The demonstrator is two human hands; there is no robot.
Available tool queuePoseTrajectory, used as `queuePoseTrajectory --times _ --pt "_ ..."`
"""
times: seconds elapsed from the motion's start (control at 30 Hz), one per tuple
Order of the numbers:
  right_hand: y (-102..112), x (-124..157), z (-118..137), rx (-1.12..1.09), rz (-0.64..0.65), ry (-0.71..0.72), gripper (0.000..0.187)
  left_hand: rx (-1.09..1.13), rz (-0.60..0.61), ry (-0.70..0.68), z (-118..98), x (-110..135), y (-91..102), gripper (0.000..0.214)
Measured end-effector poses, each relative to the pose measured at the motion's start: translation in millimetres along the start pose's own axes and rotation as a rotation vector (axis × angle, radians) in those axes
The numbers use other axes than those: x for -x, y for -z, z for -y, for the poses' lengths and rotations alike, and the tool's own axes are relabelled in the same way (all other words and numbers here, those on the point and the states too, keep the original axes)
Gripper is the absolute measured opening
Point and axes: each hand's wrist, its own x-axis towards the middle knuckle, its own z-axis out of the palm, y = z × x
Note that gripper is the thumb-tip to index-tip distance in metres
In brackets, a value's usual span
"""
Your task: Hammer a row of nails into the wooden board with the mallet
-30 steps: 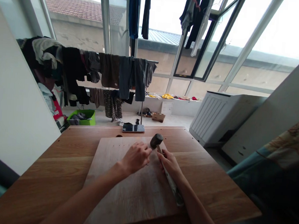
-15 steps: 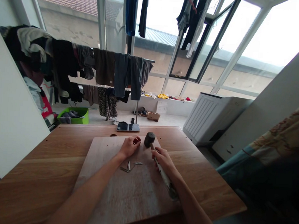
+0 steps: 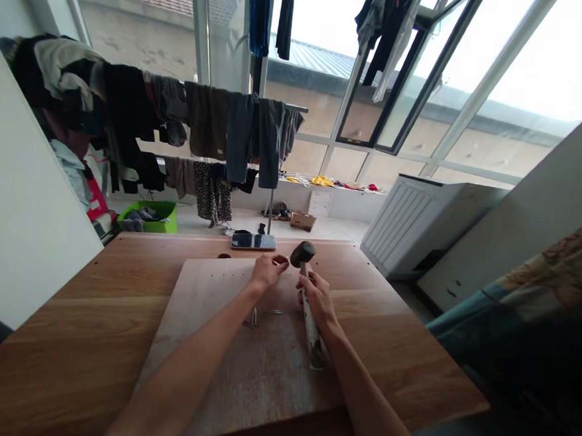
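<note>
My right hand (image 3: 315,298) is wrapped round the pale handle of a mallet (image 3: 306,292) whose dark head is raised a little above the far part of a wooden board (image 3: 221,359). Just left of the mallet head, my left hand (image 3: 267,269) pinches something small, probably a nail, upright near the board's far edge. A few loose nails (image 3: 259,317) lie on the board between my forearms.
The board lies on a wooden table (image 3: 89,323). A phone (image 3: 253,241) sits at the table's far edge. Beyond are a clothes rack (image 3: 178,124), a green basket (image 3: 149,215), a white cabinet (image 3: 420,220) and windows. A white wall stands at left.
My left hand has left the loose nails and moved forward to the board's far edge, closed in a pinch. The mallet head has risen and the handle swung more upright.
</note>
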Motion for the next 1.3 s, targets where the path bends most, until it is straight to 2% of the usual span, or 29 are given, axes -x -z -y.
queuePoseTrajectory --times 0.2,0.53,0.9,1.3 --pt "9 2 7 -0.119 -0.116 -0.012 0.027 -0.134 0.023 -0.142 -1 9 -9.8 0.008" --pt "13 5 8 -0.168 0.020 -0.030 0.031 -0.210 -0.009 -0.139 -2 8 -13.1 0.007" --pt "15 6 15 -0.254 0.040 -0.051 0.035 -0.190 0.000 -0.100 -4 10 -12.1 0.006" --pt "14 8 18 -0.189 0.039 -0.055 0.034 -0.190 -0.008 -0.120 -3 11 -11.5 0.006"
